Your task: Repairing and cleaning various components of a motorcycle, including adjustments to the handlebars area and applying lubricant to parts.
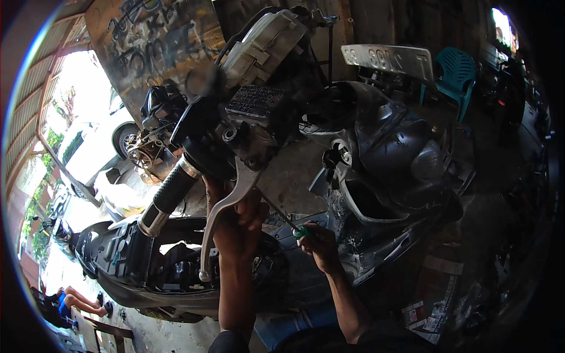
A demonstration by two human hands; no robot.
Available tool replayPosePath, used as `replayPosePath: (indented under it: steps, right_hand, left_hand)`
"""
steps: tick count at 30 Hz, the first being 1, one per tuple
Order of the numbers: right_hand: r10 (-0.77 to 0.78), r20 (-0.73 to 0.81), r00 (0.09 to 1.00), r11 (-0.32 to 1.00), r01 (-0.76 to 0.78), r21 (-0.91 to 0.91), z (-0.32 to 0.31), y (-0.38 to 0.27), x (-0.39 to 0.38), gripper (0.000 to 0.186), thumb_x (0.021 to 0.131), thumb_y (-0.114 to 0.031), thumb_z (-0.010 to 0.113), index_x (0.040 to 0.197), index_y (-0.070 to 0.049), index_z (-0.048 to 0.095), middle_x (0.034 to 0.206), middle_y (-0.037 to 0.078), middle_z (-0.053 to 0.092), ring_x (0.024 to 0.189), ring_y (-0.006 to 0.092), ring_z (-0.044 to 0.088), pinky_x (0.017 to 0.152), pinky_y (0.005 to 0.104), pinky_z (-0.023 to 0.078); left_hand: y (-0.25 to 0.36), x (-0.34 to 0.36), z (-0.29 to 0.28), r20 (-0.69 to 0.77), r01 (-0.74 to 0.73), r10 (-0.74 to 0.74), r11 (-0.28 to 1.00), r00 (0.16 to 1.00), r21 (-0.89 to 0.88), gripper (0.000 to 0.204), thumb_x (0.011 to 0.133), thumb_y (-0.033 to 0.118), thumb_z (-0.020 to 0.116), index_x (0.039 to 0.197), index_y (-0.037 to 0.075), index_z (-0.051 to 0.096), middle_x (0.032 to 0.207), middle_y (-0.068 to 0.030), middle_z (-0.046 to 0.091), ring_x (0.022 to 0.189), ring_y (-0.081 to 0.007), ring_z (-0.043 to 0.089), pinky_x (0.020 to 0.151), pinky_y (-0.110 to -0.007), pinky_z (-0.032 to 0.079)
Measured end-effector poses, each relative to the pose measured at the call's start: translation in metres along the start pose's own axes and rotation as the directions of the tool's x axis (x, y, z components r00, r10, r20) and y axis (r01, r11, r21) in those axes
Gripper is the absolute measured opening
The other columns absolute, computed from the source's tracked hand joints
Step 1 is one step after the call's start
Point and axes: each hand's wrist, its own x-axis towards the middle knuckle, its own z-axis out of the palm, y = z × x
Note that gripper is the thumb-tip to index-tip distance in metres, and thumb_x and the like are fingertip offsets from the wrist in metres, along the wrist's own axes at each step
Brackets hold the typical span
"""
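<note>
Right hand (323,247) wraps round green-handled, thin metal-shafted screwdriver (302,232), whose shaft points up-left from it, toward left hand (240,226); left hand sits behind curved silver metal lever (214,212), its hold unclear

Behind the silver lever (219,206) rises the left hand (238,226), its exact hold hidden; right of the lever, the right hand (322,249) grips a green-handled screwdriver (302,232) — shaft slanting up toward the left hand. Left of the lever sits a ribbed grip (176,189) — far upper right, a green chair (455,75).
</note>
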Motion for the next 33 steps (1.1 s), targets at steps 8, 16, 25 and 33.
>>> replayPosePath:
  steps: [8,16,25,33]
  right_hand:
    - [0.046,0.005,0.999,0.998,-0.046,0.042,0.006,-0.010,0.001,0.032,0.100,-0.024,0.077,0.121,0.000,0.072,0.088,0.004,0.068,0.066,0.0038,0.053,0.054,0.0200,0.037]
    - [0.024,-0.003,1.000,1.000,-0.024,-0.003,0.013,-0.014,0.009,0.036,0.099,-0.030,0.079,0.118,0.000,0.072,0.084,0.002,0.065,0.064,0.0037,0.051,0.052,0.0207,0.035]
    - [-0.009,-0.014,1.000,0.995,0.007,-0.104,-0.003,-0.020,0.006,0.035,0.097,-0.030,0.080,0.117,-0.002,0.073,0.082,0.000,0.064,0.063,0.0029,0.049,0.053,0.0205,0.036]
    - [-0.001,0.012,1.000,0.997,0.002,-0.076,-0.005,-0.026,0.008,0.032,0.096,-0.025,0.081,0.119,-0.003,0.075,0.085,-0.003,0.064,0.067,0.0014,0.051,0.058,0.0204,0.039]
  left_hand:
    - [0.001,0.001,0.000,0.012,0.001,-0.001,1.000,1.000,-0.002,0.049,0.112,0.039,0.052,0.158,0.027,0.045,0.084,0.0022,0.049,0.064,-0.0084,0.040,0.050,-0.021,0.038]
    - [0.000,-0.002,0.005,-0.048,0.002,-0.005,0.999,0.999,-0.054,0.054,0.113,0.036,0.049,0.165,0.032,0.036,0.084,0.0018,0.048,0.065,-0.0083,0.040,0.051,-0.021,0.038]
    - [-0.002,0.000,0.006,-0.039,-0.015,0.011,0.994,0.999,-0.105,0.053,0.113,0.031,0.047,0.165,0.031,0.036,0.082,0.0018,0.046,0.063,-0.0078,0.040,0.050,-0.021,0.037]
    - [0.001,0.000,0.002,-0.034,-0.011,0.010,0.999,0.999,-0.043,0.054,0.113,0.030,0.048,0.165,0.028,0.037,0.083,0.0023,0.045,0.065,-0.0073,0.039,0.051,-0.020,0.037]
